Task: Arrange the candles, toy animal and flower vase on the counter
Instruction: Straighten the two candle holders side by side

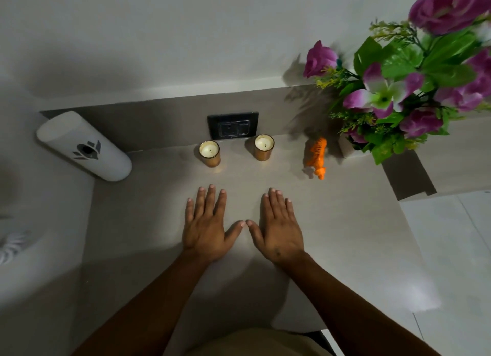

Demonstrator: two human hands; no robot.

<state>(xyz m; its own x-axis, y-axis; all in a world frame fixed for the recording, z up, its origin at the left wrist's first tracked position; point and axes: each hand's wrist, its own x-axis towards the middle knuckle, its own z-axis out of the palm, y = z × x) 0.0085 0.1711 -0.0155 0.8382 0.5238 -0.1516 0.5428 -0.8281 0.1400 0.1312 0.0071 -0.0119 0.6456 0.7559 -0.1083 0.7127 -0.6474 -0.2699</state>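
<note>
Two candles in gold glass holders stand at the back of the grey counter point(332, 236): the left candle point(210, 153) and the right candle point(263, 147). An orange toy tiger point(316, 156) stands to their right. Behind it, at the far right, is the flower vase point(350, 147), mostly hidden under purple flowers point(393, 95) and green leaves. My left hand point(206, 225) and my right hand point(277, 228) lie flat, palms down, side by side on the counter in front of the candles. Their thumbs nearly touch. Neither hand holds anything.
A black wall socket point(232, 125) sits in the backsplash between the candles. A white cylindrical dispenser point(83, 145) hangs on the left wall. The counter's right edge drops to a pale tiled floor point(451, 249).
</note>
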